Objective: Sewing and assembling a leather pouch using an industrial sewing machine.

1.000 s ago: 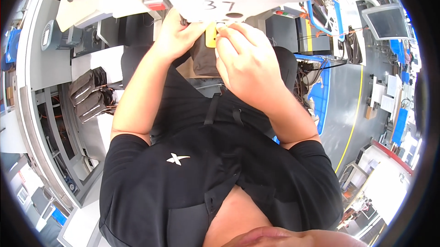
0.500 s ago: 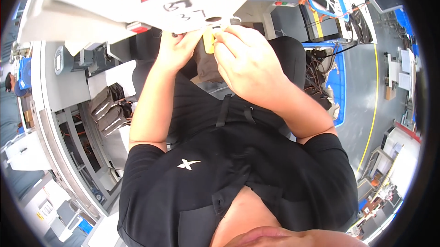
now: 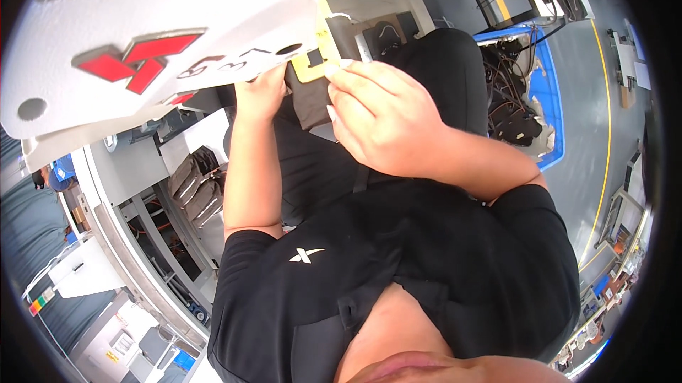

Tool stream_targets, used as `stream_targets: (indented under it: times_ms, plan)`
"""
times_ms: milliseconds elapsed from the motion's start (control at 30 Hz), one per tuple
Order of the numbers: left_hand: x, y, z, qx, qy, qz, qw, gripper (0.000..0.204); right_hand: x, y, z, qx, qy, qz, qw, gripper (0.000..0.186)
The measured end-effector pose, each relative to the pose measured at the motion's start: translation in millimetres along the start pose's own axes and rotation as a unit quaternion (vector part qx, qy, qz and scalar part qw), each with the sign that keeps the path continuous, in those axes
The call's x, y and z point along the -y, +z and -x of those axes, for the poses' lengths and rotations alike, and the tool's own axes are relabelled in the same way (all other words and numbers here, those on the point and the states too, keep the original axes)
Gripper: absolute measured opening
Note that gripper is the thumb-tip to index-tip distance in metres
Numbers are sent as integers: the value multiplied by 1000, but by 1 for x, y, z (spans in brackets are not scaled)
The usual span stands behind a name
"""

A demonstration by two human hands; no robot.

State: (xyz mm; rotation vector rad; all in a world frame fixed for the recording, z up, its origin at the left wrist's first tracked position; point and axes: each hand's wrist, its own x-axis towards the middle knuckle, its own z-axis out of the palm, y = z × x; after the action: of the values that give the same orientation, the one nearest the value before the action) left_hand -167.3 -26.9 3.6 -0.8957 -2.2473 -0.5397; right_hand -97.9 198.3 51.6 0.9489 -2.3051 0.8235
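The right hand pinches a small yellow tag between thumb and fingertips, holding it up near the edge of a white panel. The left hand is closed on a dark brown piece just below the tag, its fingers partly hidden behind the panel. Both forearms rise over the person's black shirt.

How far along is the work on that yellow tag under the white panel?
Done: the yellow tag is up at the edge of the white panel.
In hand: the right hand pinches the tag with its fingertips; the left hand is raised beside it, against the panel's underside.
Left: both hands are on it, nothing released. Whether the tag is fixed cannot be told.
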Motion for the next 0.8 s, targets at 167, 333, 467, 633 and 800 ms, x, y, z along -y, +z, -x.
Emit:
stream_targets:
  times_ms: [167,333,467,633,800]
  plan:
    - [6,2,1,23,-207,110,972,12,-2,-1,-3,20,12,22,999,27]
    - [9,-1,-13,36,-190,72,979,14,-6,2,-6,27,18,21,999,32]
    - [15,1,-6,32,-229,64,971,16,-6,6,-9,26,3,31,999,33]
    - [15,4,-10,37,-176,50,982,17,-7,4,-9,34,21,10,999,31]
    - [7,-1,-14,62,-224,65,970,18,-6,9,-4,3,54,-14,998,36]
